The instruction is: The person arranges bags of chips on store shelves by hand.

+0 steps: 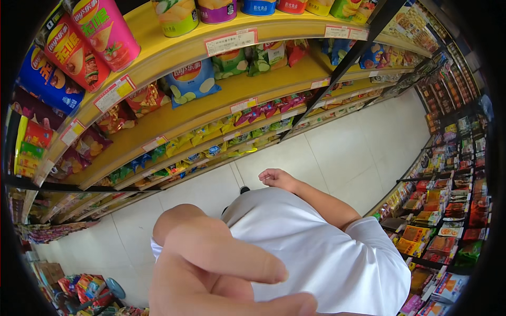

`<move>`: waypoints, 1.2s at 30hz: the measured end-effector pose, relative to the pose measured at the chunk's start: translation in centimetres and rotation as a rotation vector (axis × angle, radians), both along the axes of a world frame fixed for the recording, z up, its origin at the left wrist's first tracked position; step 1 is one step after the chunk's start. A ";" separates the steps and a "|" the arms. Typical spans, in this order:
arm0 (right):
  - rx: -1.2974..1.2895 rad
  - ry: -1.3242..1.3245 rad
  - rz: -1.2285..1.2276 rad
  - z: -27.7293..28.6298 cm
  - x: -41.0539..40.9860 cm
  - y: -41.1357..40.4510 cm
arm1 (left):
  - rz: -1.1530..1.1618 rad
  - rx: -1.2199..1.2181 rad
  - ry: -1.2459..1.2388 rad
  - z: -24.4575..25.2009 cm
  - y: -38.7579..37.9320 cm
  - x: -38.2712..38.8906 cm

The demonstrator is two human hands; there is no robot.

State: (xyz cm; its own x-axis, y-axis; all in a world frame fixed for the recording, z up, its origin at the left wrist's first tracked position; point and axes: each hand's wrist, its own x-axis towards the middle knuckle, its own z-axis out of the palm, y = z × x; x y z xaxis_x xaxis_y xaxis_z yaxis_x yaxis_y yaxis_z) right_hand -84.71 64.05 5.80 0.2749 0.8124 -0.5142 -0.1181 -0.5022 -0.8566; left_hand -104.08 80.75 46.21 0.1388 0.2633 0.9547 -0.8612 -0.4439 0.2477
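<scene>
Very close to the camera, my left hand [221, 260] is raised in front of my white T-shirt [316, 256], with bent fingers spread apart. Nothing shows between them, and the hand's lower part is cut off by the picture's edge. My right hand [276, 178] hangs low beside my body over the tiled floor, its fingers loosely curled and empty. Neither hand touches the shelves. Ahead, a yellow shelf holds upright Lay's chip canisters, among them a pink one [104, 33], a red one [77, 59] and a blue one [49, 81]. Beneath stands a blue Lay's chip bag [192, 83].
Lower yellow shelves [276, 85] carry more snack bags, with price tags along their edges. A black shelf upright [344, 63] divides the unit. On the right runs a rack of packaged snacks [438, 221]. Colourful packages [89, 290] lie at the lower left. Pale floor tiles [340, 146] separate the racks.
</scene>
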 end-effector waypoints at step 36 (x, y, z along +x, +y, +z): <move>0.016 -0.030 0.088 -3.2 5.7 -10.4 | 0.082 0.102 0.036 -0.6 -9.0 9.2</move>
State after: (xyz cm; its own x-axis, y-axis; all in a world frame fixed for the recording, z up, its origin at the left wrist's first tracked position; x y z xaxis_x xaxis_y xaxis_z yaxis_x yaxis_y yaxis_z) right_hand -79.04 53.69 2.59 0.2173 0.8421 -0.4935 -0.0482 -0.4957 -0.8671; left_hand -94.87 71.78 45.64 0.1552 0.1769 0.9719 -0.8127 -0.5365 0.2274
